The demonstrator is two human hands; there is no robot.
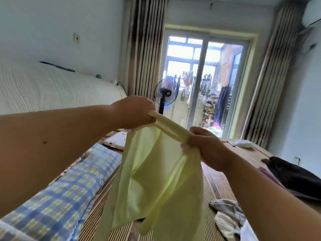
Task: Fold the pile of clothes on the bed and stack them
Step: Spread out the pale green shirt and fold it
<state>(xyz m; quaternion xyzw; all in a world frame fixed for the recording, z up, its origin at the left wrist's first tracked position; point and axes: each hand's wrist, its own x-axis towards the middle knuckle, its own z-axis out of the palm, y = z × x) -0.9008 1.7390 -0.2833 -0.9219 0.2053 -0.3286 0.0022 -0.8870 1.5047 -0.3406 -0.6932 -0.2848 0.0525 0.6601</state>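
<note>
A thin pale yellow-green garment (pixel 156 185) hangs in the air over the bed's striped mat (pixel 215 185). My left hand (pixel 135 112) grips one end of its rolled top edge, and my right hand (pixel 206 146) grips the other end, lower and to the right. The cloth drops down between my arms to the bottom of the view. A dark garment (pixel 293 176) lies on the bed at the right, with a crumpled grey and white piece (pixel 227 216) in front of it.
A blue plaid quilt (pixel 66 193) runs along the bed's left side, below a white headboard (pixel 43 89). A white flat item (pixel 116 140) lies at the bed's far end. Beyond stand a fan (pixel 165 94), curtains and a glass balcony door (pixel 205 84).
</note>
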